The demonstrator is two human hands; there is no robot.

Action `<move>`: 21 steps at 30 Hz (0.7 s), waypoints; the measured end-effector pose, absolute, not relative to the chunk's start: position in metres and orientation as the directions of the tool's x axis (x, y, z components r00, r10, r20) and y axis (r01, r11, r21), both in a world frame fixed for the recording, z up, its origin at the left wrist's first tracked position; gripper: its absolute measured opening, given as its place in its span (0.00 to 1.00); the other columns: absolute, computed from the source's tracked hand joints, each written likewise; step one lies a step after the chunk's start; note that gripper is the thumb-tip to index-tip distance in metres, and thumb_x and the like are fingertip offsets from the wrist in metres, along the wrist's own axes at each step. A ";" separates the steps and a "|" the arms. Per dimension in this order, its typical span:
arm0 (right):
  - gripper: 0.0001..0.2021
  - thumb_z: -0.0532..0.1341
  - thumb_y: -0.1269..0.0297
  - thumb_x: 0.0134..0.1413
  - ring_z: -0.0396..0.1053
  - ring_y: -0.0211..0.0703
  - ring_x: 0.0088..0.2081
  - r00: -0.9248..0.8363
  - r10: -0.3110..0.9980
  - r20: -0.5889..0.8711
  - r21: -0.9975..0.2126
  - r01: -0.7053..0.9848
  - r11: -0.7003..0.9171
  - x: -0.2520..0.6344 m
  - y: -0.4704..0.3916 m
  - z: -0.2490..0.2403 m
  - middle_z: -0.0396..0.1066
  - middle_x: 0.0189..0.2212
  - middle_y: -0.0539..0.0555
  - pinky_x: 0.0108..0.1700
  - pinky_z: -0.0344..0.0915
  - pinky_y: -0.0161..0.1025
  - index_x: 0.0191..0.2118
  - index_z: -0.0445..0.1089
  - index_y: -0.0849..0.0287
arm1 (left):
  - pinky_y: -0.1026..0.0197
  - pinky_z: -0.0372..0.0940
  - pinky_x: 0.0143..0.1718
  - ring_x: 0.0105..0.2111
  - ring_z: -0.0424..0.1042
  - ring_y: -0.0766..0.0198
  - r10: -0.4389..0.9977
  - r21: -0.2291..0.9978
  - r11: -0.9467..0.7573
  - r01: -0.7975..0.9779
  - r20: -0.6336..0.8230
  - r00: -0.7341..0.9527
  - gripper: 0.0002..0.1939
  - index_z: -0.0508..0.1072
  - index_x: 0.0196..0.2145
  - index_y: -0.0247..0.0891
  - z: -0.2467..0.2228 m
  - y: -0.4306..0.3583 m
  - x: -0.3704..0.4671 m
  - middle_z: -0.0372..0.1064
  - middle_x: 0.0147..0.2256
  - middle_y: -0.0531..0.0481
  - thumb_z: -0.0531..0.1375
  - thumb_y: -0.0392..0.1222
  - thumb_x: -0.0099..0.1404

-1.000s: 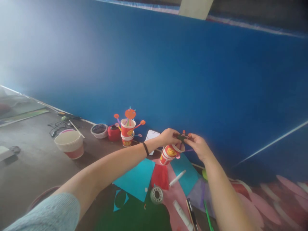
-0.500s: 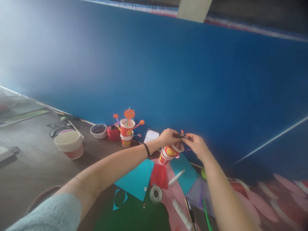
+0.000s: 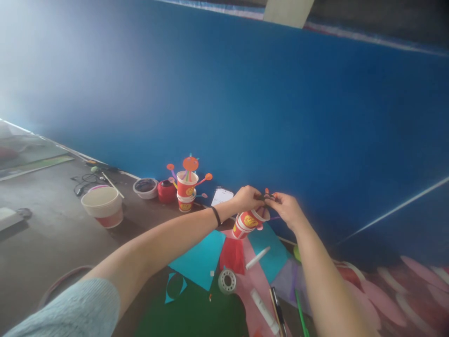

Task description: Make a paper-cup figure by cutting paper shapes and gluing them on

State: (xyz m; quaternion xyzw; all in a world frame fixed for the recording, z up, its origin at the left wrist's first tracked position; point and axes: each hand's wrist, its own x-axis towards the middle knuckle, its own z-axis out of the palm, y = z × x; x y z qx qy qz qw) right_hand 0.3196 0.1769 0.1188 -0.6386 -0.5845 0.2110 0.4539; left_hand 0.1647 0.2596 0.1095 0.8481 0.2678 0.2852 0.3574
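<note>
My left hand (image 3: 247,198) and my right hand (image 3: 285,206) meet above a tilted stack of red and white paper cups (image 3: 246,222). Both hands pinch a small dark piece (image 3: 267,197) at the top of that stack, too small to identify. Thin strips with small round ends stick out from the cups. To the left stands another cup stack (image 3: 185,191) with an orange paper disc (image 3: 190,164) on top and coloured strips with round ends at its sides.
Nearby lie blue paper (image 3: 199,257), green paper (image 3: 196,309), a white tape roll (image 3: 227,281), a glue tube (image 3: 264,309), pens and a phone (image 3: 222,197). Further left are a large paper cup (image 3: 102,204), a bowl (image 3: 145,187) and a red thread roll (image 3: 166,191). A blue wall (image 3: 224,93) rises behind.
The view has shifted slightly. Both hands stay at the top of the tilted cups, with the fingers still pinched around the small dark piece.
</note>
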 end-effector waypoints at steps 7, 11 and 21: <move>0.16 0.64 0.53 0.45 0.72 0.48 0.36 0.211 0.943 0.259 -0.835 0.540 0.109 0.319 0.172 0.117 0.76 0.33 0.54 0.38 0.63 0.39 0.36 0.75 0.60 | 0.66 0.50 0.20 0.19 0.56 0.71 0.663 0.765 -0.599 0.237 0.307 0.683 0.15 0.74 0.23 0.32 0.109 0.260 0.161 0.59 0.16 0.57 0.60 0.49 0.52; 0.16 0.65 0.55 0.44 0.72 0.50 0.38 0.240 0.932 0.271 -0.837 0.538 0.105 0.319 0.173 0.115 0.77 0.34 0.55 0.41 0.63 0.40 0.38 0.76 0.61 | 0.67 0.51 0.20 0.19 0.59 0.70 0.661 0.780 -0.588 0.213 0.312 0.683 0.13 0.75 0.25 0.33 0.109 0.259 0.159 0.62 0.17 0.57 0.61 0.47 0.50; 0.22 0.68 0.54 0.39 0.72 0.49 0.43 0.472 0.835 0.282 -0.945 0.289 0.155 0.320 0.163 0.110 0.76 0.41 0.58 0.44 0.65 0.42 0.42 0.74 0.60 | 0.64 0.65 0.38 0.35 0.72 0.62 0.657 0.821 -0.569 0.051 0.416 0.629 0.18 0.75 0.42 0.37 0.114 0.258 0.146 0.75 0.37 0.50 0.59 0.37 0.52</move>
